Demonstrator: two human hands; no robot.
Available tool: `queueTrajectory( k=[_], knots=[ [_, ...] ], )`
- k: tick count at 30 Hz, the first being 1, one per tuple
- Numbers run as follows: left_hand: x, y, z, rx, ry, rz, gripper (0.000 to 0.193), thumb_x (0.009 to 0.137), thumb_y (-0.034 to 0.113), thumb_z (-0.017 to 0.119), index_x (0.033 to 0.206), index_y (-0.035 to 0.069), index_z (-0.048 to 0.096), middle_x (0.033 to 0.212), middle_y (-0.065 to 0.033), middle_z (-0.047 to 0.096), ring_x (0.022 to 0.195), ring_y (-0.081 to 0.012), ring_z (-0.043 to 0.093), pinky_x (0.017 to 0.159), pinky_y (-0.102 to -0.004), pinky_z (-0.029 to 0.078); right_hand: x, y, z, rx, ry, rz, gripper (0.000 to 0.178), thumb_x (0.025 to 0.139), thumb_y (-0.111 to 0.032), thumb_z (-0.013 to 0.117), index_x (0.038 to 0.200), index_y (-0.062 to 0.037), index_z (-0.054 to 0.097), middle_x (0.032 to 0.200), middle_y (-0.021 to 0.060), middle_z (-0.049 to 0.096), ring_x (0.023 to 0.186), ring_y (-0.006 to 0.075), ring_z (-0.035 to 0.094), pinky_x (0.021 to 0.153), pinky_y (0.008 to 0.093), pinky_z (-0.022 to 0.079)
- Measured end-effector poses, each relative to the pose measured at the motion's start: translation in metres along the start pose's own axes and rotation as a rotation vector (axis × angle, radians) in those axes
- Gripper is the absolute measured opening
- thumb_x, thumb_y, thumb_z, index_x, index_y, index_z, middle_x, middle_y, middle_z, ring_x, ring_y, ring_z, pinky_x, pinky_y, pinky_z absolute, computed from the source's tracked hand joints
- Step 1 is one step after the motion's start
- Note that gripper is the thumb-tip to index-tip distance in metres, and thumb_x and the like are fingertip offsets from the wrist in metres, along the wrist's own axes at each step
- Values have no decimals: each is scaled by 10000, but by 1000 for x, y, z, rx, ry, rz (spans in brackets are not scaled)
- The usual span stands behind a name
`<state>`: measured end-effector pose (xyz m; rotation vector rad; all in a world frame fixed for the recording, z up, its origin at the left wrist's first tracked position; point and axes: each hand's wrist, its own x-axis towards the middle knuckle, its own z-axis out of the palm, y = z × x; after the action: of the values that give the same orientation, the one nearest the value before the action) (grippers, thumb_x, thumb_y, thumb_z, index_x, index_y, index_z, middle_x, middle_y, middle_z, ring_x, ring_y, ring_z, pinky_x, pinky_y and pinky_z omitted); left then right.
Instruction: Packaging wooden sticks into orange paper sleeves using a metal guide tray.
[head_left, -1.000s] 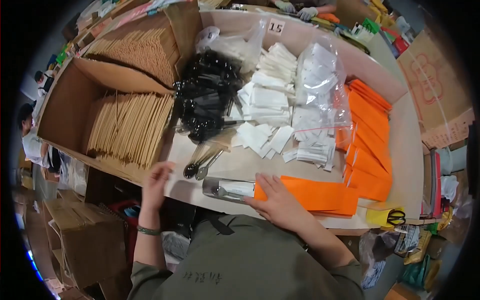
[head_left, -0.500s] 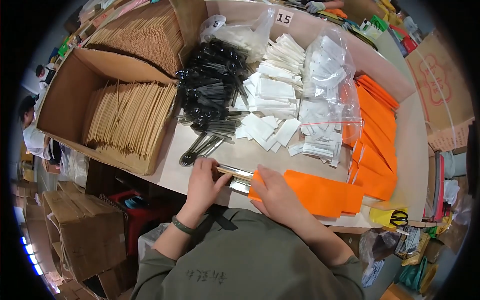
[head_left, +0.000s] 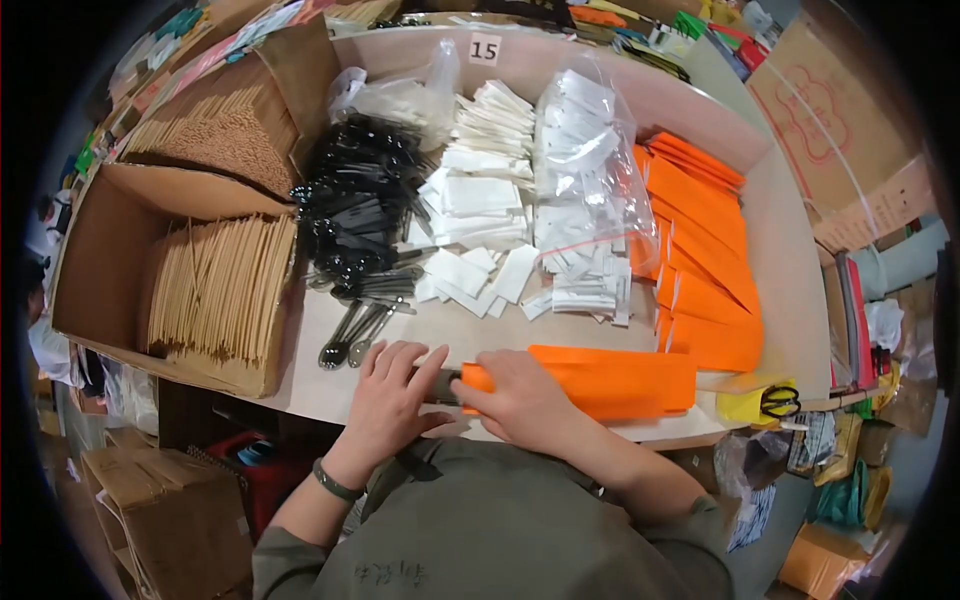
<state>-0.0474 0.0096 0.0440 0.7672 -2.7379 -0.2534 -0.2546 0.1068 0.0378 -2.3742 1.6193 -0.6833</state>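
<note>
My left hand is over the table's front edge, its fingers spread and the thumb apart from the forefinger. Between it and my right hand lies a dark strip-like piece, mostly covered, so its kind is unclear. My right hand is closed on the open end of an orange paper sleeve, thumb and fingertips at its left edge. More flat orange sleeves lie stacked just right of that hand. Beyond my left hand lie several dark plastic spoons.
A cardboard box of wrapped chopsticks stands at left, another carton of sticks behind it. Black spoons, white packets, a plastic bag of packets and orange sleeves fill the back. Scissors sit at the right edge.
The chopsticks between my hands no longer show. My left hand has gone from pinching them to spread fingers. The whole view has shifted, with the table contents further left.
</note>
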Motion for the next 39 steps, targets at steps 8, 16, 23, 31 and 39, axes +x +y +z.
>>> queueTrajectory(
  k=[8, 16, 23, 31, 39],
  knots=[
    [17, -9, 16, -405, -199, -402, 423, 705, 216, 834, 991, 17, 594, 850, -136, 658, 771, -357, 650, 695, -401, 524, -54, 139, -90, -284, 45, 207, 351, 726, -286, 857, 924, -59, 675, 1031, 128, 622, 931, 320, 616, 828, 418, 510],
    [24, 53, 30, -1148, -516, 62, 462, 744, 139, 769, 1144, 14, 575, 1411, -226, 476, 1298, -347, 484, 1032, -382, 427, -41, 52, -39, 155, -272, 64, 422, 794, -323, 677, 1050, -1, 586, 1310, 268, 542, 1213, 421, 527, 1030, 496, 426],
    [-2, -3, 37, -497, -161, -583, 423, 730, 201, 805, 1044, 10, 597, 836, -137, 643, 737, -295, 635, 686, -364, 520, -30, 11, -30, -54, -131, 586, 408, 906, -437, 670, 851, -34, 637, 800, 156, 653, 797, 342, 659, 669, 453, 519],
    [-34, -15, 27, -376, -226, -287, 654, 688, 182, 855, 1260, 70, 559, 953, -136, 645, 885, -347, 652, 770, -410, 535, -22, 18, -4, 15, -93, 717, 180, 869, -217, 632, 818, -44, 646, 701, 156, 649, 669, 349, 657, 598, 461, 509],
    [1, -31, 22, -396, -207, 76, 930, 619, 326, 919, 1401, 58, 493, 1153, -177, 623, 1027, -375, 610, 887, -433, 508, 16, 20, 14, 166, -69, 617, 213, 851, -258, 642, 880, -49, 666, 759, 167, 679, 750, 379, 676, 690, 498, 532]
  ],
)
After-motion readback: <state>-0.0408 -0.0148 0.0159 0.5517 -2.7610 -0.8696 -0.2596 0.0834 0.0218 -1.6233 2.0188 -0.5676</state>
